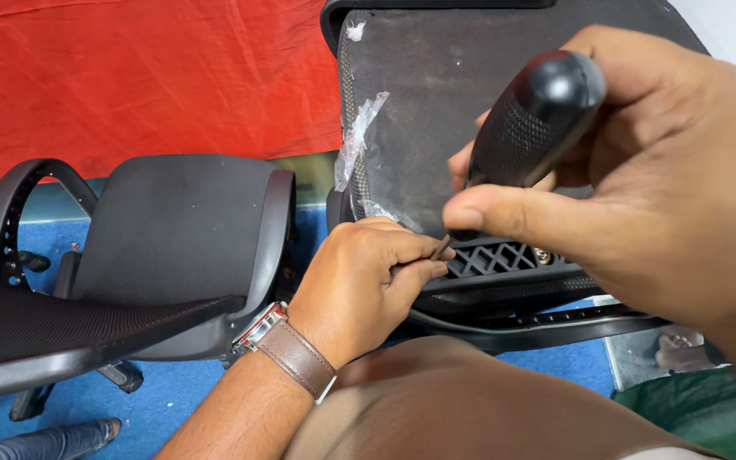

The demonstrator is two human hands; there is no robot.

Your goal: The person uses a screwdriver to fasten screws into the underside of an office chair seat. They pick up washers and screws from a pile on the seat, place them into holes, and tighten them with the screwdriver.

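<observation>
Gripping screwdriver [531, 119] in right hand [641, 162]; left hand [359, 285] pinching shaft at chair seat [436, 85].

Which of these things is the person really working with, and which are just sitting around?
In use:
right hand gripping the black screwdriver
left hand steadying its shaft
the upturned chair seat
its black plastic frame

Lying about:
second office chair
red cloth
blue floor
</observation>
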